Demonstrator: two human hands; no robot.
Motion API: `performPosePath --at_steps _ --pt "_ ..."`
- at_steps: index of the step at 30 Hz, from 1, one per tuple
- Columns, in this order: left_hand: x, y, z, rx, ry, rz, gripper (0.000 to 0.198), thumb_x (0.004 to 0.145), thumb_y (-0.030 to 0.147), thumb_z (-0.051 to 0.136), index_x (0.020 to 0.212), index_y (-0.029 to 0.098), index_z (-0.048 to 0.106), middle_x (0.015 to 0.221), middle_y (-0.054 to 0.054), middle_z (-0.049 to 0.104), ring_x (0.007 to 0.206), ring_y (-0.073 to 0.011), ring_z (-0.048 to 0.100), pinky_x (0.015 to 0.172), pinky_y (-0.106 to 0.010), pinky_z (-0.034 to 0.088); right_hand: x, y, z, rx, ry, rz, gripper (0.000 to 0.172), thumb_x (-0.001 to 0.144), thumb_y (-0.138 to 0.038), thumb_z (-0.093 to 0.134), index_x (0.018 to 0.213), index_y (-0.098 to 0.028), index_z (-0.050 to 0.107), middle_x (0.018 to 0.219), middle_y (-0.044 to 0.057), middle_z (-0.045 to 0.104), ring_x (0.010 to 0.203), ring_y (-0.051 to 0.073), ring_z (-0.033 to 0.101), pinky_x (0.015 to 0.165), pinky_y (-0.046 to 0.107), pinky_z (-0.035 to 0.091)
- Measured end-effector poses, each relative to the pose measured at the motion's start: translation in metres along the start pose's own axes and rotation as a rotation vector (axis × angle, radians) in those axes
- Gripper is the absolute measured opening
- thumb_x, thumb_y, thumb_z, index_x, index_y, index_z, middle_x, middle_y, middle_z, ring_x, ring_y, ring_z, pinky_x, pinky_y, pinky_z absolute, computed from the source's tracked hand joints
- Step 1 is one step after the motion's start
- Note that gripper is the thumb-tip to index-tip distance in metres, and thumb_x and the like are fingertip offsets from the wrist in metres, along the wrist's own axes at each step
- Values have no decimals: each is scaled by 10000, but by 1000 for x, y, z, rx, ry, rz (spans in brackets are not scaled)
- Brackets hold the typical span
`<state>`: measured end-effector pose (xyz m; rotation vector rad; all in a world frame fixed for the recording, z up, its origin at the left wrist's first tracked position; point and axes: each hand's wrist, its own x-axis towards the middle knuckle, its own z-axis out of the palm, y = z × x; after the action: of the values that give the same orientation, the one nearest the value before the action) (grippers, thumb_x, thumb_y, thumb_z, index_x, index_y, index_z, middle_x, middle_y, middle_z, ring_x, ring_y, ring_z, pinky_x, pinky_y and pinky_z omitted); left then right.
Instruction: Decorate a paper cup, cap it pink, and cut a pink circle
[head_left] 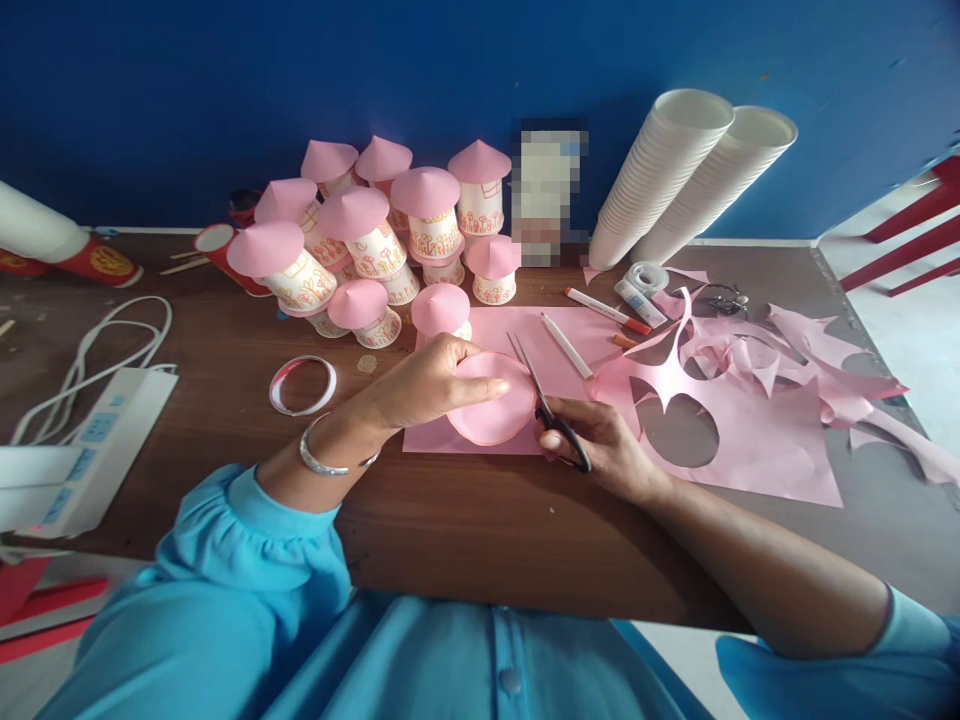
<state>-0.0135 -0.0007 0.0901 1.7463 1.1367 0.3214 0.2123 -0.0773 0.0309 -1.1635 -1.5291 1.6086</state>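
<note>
My left hand (442, 385) pinches a round pink paper disc (495, 410), thumb on top, over a pink paper sheet (465, 330). In my right hand (589, 440) is a pair of scissors (566, 435) with black handles, the fingers wrapped round them. The blades point away from me, slightly apart, at the disc's right edge. Just behind my left hand stands a small paper cup with a pink cone roof (440, 308). A white marker (566, 345) lies on the sheet beyond the scissors, with a red-capped marker (607, 310) farther back.
Several decorated cups with pink cone roofs (360, 230) stand at the back. Two tall stacks of white paper cups (667, 170) lean against the blue wall. Cut pink scraps (780, 360) cover the right side. A tape ring (302, 386) and a power strip (105, 450) lie left.
</note>
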Motion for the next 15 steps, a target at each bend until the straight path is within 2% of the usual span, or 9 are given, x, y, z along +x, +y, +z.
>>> performPosePath --at_steps 4,10,15 --pt "-1 1 -1 96 3 0 322 826 464 664 722 160 636 640 34 376 655 -127 366 586 -289 268 0 -3 1 24 3 21 499 847 -619 707 668 -217 472 613 -46 442 594 114 379 560 277 284" --pt "-3 3 -1 128 8 -7 336 828 459 656 671 172 581 632 32 392 644 -123 371 588 -288 271 -1 -1 1 46 -10 41 471 856 -604 697 686 -213 498 609 -46 463 584 108 397 551 267 298" --pt "-2 2 -3 106 16 4 453 789 461 694 587 202 383 624 45 291 629 -110 284 585 -300 226 -2 3 0 88 -31 33 464 860 -621 699 721 -203 554 592 -37 499 569 111 420 553 265 348"
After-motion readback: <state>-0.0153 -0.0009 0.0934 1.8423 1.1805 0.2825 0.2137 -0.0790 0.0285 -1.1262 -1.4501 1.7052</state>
